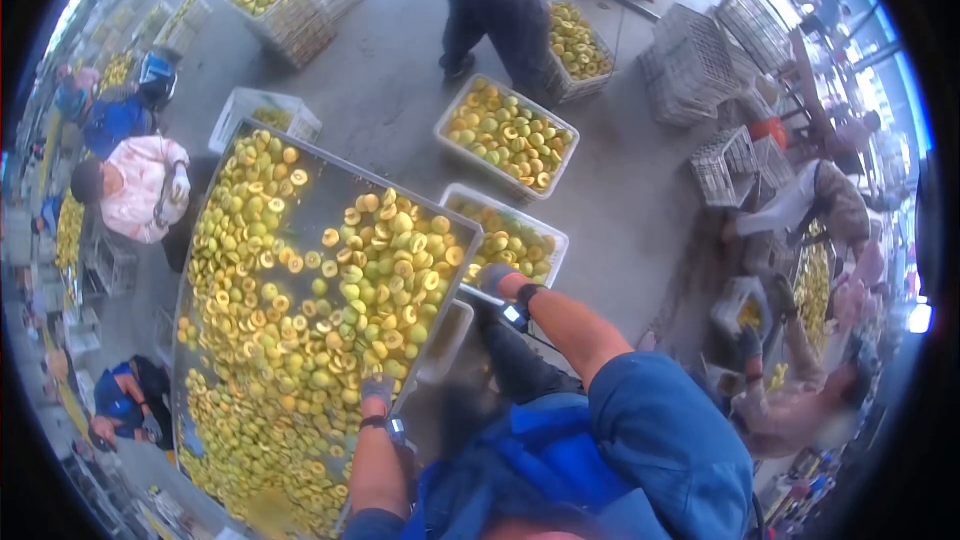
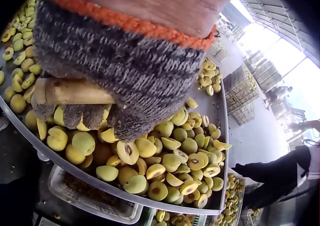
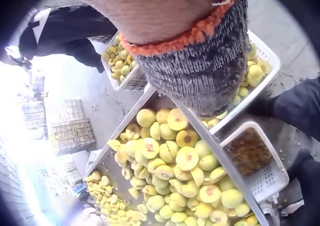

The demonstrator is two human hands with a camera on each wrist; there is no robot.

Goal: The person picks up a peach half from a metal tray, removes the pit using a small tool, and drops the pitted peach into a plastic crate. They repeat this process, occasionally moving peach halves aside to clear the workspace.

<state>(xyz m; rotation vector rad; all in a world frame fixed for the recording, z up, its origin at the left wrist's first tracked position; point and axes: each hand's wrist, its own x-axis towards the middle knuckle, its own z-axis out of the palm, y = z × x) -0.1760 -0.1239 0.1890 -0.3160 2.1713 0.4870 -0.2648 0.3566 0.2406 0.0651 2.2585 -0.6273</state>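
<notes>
Yellow-green fruit halves (image 1: 512, 238) are crated beside your still-heaped grey metal table (image 1: 318, 192); left hand (image 1: 376, 390) grips tan wooden rod (image 2: 75, 91), right hand (image 1: 495, 279) unclear.

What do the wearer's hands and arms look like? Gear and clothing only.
Left hand and right hand: mottled dark-grey knitted gloves with fuzzy orange cuffs. Each wrist: black strap with a small, boxy, pale-faced device. Upper arms: blue cloth sleeves; forearms bare.
</notes>
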